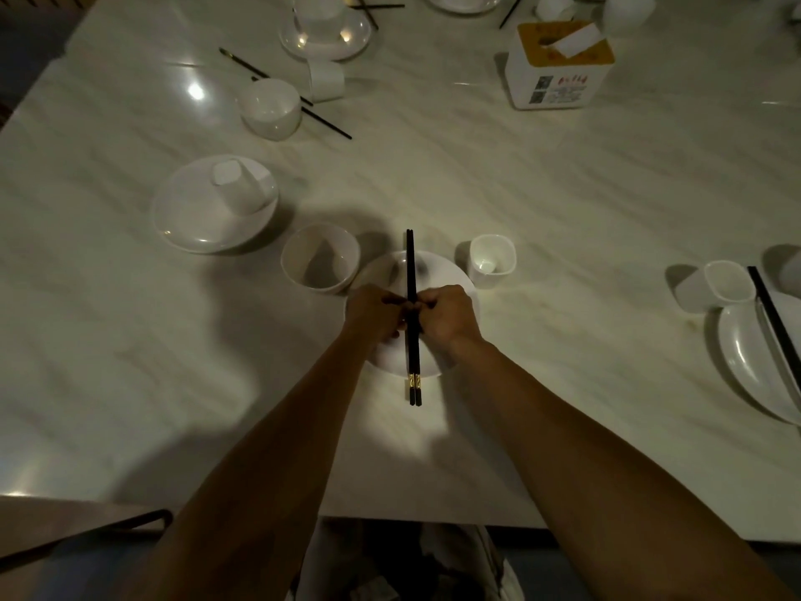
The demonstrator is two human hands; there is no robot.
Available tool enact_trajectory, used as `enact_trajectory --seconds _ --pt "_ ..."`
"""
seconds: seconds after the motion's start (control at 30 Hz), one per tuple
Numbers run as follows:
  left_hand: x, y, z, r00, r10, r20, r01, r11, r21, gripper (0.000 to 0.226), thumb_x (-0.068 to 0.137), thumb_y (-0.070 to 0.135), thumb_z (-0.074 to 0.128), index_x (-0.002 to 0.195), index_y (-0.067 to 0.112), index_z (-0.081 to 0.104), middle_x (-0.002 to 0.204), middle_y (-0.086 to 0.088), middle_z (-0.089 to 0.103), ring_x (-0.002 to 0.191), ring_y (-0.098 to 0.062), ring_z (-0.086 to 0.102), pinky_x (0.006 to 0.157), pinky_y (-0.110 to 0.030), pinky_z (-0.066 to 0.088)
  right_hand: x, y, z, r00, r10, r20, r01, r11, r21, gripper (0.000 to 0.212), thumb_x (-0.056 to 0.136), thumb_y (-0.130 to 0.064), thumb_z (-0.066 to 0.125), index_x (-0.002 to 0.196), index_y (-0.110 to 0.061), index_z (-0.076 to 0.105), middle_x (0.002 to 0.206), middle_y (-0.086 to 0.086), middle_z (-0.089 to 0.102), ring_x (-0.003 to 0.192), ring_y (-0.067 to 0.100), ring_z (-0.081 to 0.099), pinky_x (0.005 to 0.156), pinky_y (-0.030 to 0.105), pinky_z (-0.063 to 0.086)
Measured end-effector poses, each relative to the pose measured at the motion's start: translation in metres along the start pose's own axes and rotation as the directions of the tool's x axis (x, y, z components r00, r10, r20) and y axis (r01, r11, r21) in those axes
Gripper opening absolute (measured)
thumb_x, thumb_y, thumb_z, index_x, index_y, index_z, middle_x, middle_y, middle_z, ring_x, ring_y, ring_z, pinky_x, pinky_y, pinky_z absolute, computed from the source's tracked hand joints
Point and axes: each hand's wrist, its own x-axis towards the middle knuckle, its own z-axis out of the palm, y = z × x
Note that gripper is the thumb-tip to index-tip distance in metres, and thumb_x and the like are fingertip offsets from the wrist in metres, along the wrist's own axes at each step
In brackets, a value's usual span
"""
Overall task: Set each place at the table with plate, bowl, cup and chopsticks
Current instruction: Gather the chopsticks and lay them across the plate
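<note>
Black chopsticks lay lengthwise across the white plate, pinched from either side by left hand and right hand, seemingly to even the pair; bowl just left, cup just right

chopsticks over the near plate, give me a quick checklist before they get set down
1. Chopsticks paired, ends level: ok.
2. Left hand and right hand both pinching them: ok.
3. Near plate beneath: ok.
4. Bowl upright at the plate's left: ok.
5. Square cup upright at its right: ok.
6. Chopsticks resting on the plate or held above it: cannot tell.
</note>
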Motion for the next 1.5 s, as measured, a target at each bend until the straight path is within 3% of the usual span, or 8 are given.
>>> enact_trajectory --seconds 0.27,0.6,0.8,0.97,1.07,1.23,1.37,1.5 --pt "-0.002 -0.001 0.001 1.0 0.012 -0.014 -0.012 1.0 0.0 0.016 0.087 0.018 0.07 0.097 0.006 0.075 0.067 -0.005 0.068 0.047 -0.01 0.056 0.044 -0.02 0.042 -0.001 -0.001 -0.001 1.0 -0.013 -0.011 0.013 1.0 0.001 0.019 0.087 0.0 0.061 0.097 -0.004 0.077 0.092 0.015 0.074 0.086 0.028 0.069 0.085 0.041 0.057" --pt "-0.004 0.0 0.0 1.0 0.013 -0.026 -0.013 1.0 -0.004 0.016 0.087 0.017 0.07 0.098 0.007 0.075 0.076 -0.008 0.07 0.052 -0.01 0.058 0.041 -0.016 0.039 0.0 0.0 0.0 1.0 -0.005 -0.011 0.005 1.0 -0.011 0.016 0.087 -0.005 0.065 0.097 -0.005 0.077 0.091 0.015 0.074 0.085 0.028 0.07 0.086 0.04 0.057" --pt "-0.011 0.001 -0.007 1.0 -0.006 -0.006 0.006 0.997 -0.072 0.008 0.09 0.012 0.065 0.091 0.005 0.07 0.08 -0.009 0.069 0.057 -0.01 0.061 0.047 -0.02 0.045 -0.006 -0.006 -0.011 0.999 -0.031 -0.035 0.027 0.993 -0.116 0.018 0.088 -0.005 0.058 0.081 -0.001 0.074 0.081 0.013 0.071 0.08 0.023 0.065 0.081 0.028 0.053" --pt "-0.026 0.007 -0.019 0.999 -0.022 -0.031 0.021 0.999 -0.025 0.013 0.09 0.018 0.067 0.099 0.009 0.068 0.085 -0.006 0.068 0.061 -0.008 0.06 0.055 -0.019 0.048 -0.016 -0.014 -0.019 0.992 -0.052 -0.116 0.037 0.99 -0.132 0.023 0.086 -0.012 0.058 0.065 -0.005 0.067 0.066 0.006 0.065 0.065 0.018 0.061 0.07 0.029 0.053" --pt "-0.041 0.02 -0.035 0.996 0.077 -0.039 -0.074 0.994 0.075 0.017 0.09 0.02 0.067 0.103 0.01 0.068 0.084 -0.006 0.069 0.064 -0.009 0.062 0.054 -0.018 0.045 -0.023 -0.029 -0.027 0.989 -0.039 -0.144 0.021 0.992 -0.122 0.019 0.088 -0.017 0.058 0.079 -0.011 0.073 0.078 0.001 0.071 0.074 0.016 0.066 0.073 0.027 0.054" --pt "-0.062 0.041 -0.072 0.984 0.177 -0.034 -0.167 0.965 0.2 0.02 0.091 0.024 0.064 0.103 0.009 0.069 0.086 -0.005 0.068 0.083 -0.018 0.064 0.081 -0.029 0.051 -0.028 -0.064 -0.04 0.993 -0.102 -0.056 0.088 0.973 -0.215 0.019 0.092 -0.021 0.058 0.096 -0.009 0.072 0.09 0.007 0.073 0.084 0.022 0.068 0.078 0.033 0.055" --pt "-0.064 0.053 -0.122 0.951 0.288 -0.113 -0.245 0.924 0.294 0.015 0.087 0.024 0.067 0.081 0.011 0.072 0.076 -0.01 0.066 0.077 -0.015 0.063 0.065 -0.018 0.041 -0.026 -0.098 -0.033 0.984 -0.172 -0.036 0.154 0.94 -0.304 0.021 0.092 -0.022 0.057 0.096 -0.006 0.07 0.094 0.011 0.071 0.091 0.028 0.066 0.08 0.035 0.054" --pt "-0.058 0.044 -0.186 0.925 0.329 -0.191 -0.245 0.899 0.363 0.028 0.086 0.029 0.069 0.108 0.013 0.072 0.106 -0.004 0.072 0.1 -0.02 0.065 0.085 -0.027 0.048 -0.02 -0.133 -0.005 0.982 -0.18 -0.055 0.147 0.915 -0.375 0.024 0.092 -0.025 0.058 0.107 -0.01 0.069 0.106 0.01 0.07 0.101 0.029 0.065 0.086 0.034 0.05"
